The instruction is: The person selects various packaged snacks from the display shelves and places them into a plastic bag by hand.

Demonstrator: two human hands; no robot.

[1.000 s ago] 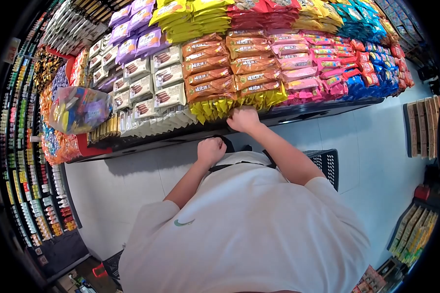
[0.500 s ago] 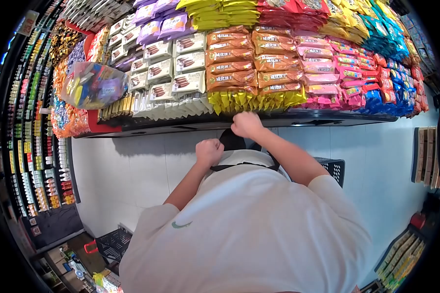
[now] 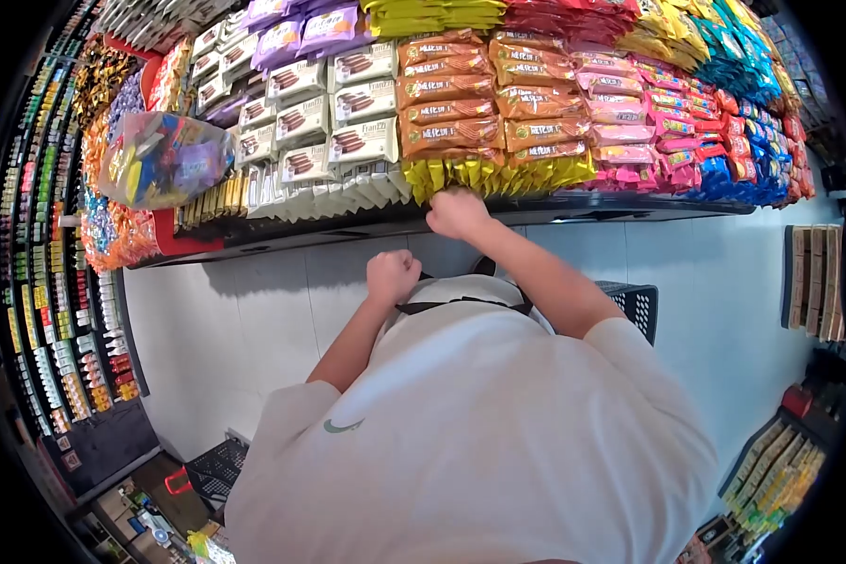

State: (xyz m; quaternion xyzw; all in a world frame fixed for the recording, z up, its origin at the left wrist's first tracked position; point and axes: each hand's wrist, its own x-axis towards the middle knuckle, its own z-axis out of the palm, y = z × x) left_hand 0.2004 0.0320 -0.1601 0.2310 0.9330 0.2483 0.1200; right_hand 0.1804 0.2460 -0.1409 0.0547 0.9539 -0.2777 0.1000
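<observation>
The right hand [image 3: 459, 214] is at the front of the display, its knuckles up and its fingers curled in together. Their tips are turned under and hidden, so I cannot tell whether they are closed on anything. Its far edge overlaps, in view, the lower fringe of shiny yellow plastic packets [image 3: 526, 177], just above the black display ledge [image 3: 573, 208]; actual contact is unclear.

The left hand [image 3: 393, 275] is lower, just beyond the waist of the pale short-sleeved shirt [image 3: 479, 423], its fingers folded into a fist and apart from the goods. Nothing shows protruding from it.

The yellow packets stand in a row under 2 columns of glossy orange-brown wafer packets [image 3: 451, 94]. White rectangular biscuit packets [image 3: 362, 101] lie stacked to the left of these columns, and pink wrapped packets [image 3: 620, 111] to the right. A black perforated plastic basket [image 3: 641, 310] sits beside the right forearm.
</observation>
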